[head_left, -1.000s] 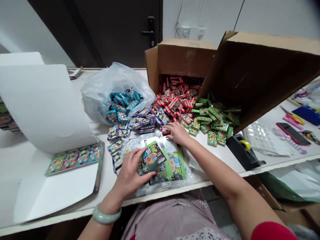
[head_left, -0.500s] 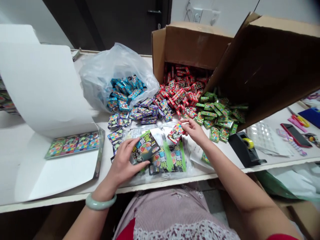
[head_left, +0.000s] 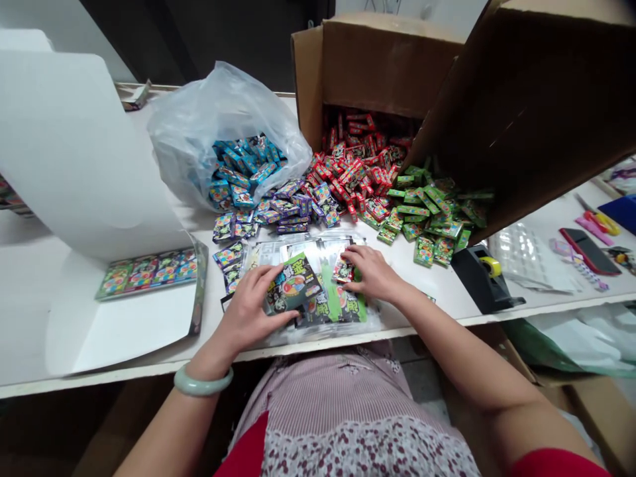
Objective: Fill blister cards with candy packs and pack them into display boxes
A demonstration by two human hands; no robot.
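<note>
White worktable [head_left: 596, 285]; cardboard box [head_left: 377, 66]; small packets [head_left: 352, 175]; tape dispenser [head_left: 479, 278]; dark door [head_left: 223, 33]

Thin, crinkled polythene on the translucent bag [head_left: 193, 126]; rough, matt brown corrugated cardboard on the box [head_left: 382, 66]. Glossy printed film or card on the green packet [head_left: 291, 283] (hard to say which from here), slick clear plastic on the sleeve [head_left: 322, 334] beneath it. Smooth, matt white board [head_left: 74, 146], hard black plastic on the tape dispenser [head_left: 484, 281], polished stone-like bangle [head_left: 203, 382], soft printed cloth on the blouse [head_left: 348, 450].
</note>
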